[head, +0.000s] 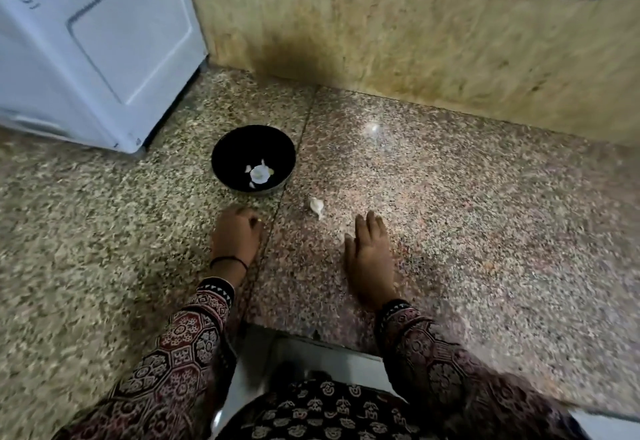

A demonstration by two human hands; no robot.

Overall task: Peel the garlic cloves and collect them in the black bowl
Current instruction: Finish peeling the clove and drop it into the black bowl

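1. A small white, papery-skinned garlic clove [316,207] lies on the speckled granite counter [450,214], between the hands and near the bowl.
2. The round black bowl [221,162] holds pale garlic bits [259,173].
3. The right hand [369,252] lies flat with its fingers straight; the left hand [237,231] is curled — whether it holds anything, I cannot tell.

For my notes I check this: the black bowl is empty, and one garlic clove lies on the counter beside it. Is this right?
Not quite. The head view shows the black bowl is not empty: white garlic pieces lie in it. One garlic clove does lie on the counter beside it.
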